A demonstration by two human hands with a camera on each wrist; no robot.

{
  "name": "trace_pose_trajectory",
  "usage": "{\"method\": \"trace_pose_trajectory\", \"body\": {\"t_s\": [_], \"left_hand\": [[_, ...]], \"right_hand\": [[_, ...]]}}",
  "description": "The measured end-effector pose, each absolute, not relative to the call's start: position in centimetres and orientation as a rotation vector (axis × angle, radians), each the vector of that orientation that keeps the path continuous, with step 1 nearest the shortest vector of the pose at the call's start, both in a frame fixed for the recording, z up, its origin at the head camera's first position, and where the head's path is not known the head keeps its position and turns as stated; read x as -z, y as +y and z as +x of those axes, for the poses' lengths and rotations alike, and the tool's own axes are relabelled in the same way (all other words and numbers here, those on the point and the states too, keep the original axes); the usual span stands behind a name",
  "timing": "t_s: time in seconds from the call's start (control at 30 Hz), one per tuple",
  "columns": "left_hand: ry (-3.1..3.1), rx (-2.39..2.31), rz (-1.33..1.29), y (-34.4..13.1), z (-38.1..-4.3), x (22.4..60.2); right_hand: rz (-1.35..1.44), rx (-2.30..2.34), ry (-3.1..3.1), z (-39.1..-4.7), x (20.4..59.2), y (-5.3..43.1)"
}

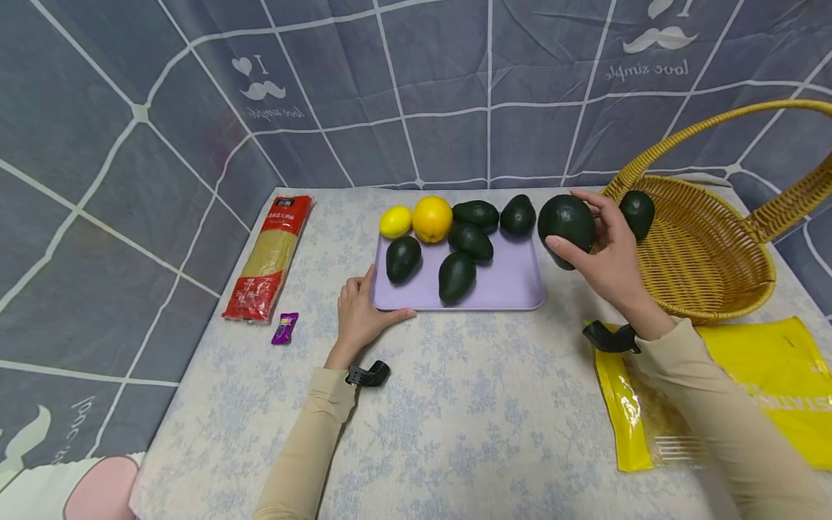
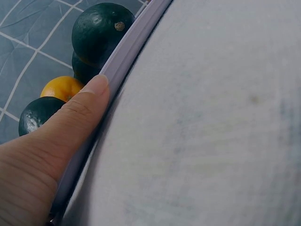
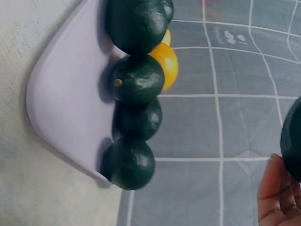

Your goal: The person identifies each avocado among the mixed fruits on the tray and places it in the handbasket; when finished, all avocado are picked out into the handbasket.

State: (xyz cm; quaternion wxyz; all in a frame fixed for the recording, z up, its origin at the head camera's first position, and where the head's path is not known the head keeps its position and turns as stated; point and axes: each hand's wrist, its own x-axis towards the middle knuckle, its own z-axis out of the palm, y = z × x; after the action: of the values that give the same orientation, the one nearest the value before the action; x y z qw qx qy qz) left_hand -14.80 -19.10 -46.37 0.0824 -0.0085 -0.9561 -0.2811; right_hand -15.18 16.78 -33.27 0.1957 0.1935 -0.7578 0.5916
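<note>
In my right hand [image 1: 607, 249] I grip a dark green avocado [image 1: 567, 224], raised between the tray's right end and the basket. My left hand [image 1: 364, 310] rests at the near left corner of the lilac tray [image 1: 507, 292], its thumb [image 2: 89, 99] stretched along the near rim and its fingers along the left side. On the tray lie several avocados [image 1: 457, 277], an orange [image 1: 432, 219] and a lemon [image 1: 395, 222]. One more avocado [image 1: 637, 214] is inside the wicker basket [image 1: 702, 245].
A red pack of noodles [image 1: 268, 260] and a small purple candy [image 1: 284, 328] lie to the left. The basket's tall handle [image 1: 702, 133] arches at the right. A yellow bag [image 1: 767, 390] lies in front of it, partly under my right arm. Patterned cloth hangs behind and left.
</note>
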Motion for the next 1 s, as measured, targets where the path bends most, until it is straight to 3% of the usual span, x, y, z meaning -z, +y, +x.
{"method": "trace_pose_trajectory", "body": {"t_s": [0.87,1.0], "left_hand": [[-2.851,0.835,-0.032,-19.1,-14.7,46.2],[-2.852,0.837,-0.033,-19.1,-14.7,46.2]], "right_hand": [[0.409,-1.823,-1.569,-15.4,32.7,23.9],[0.339,-1.645,-1.735,-15.3,32.7,25.1]]}}
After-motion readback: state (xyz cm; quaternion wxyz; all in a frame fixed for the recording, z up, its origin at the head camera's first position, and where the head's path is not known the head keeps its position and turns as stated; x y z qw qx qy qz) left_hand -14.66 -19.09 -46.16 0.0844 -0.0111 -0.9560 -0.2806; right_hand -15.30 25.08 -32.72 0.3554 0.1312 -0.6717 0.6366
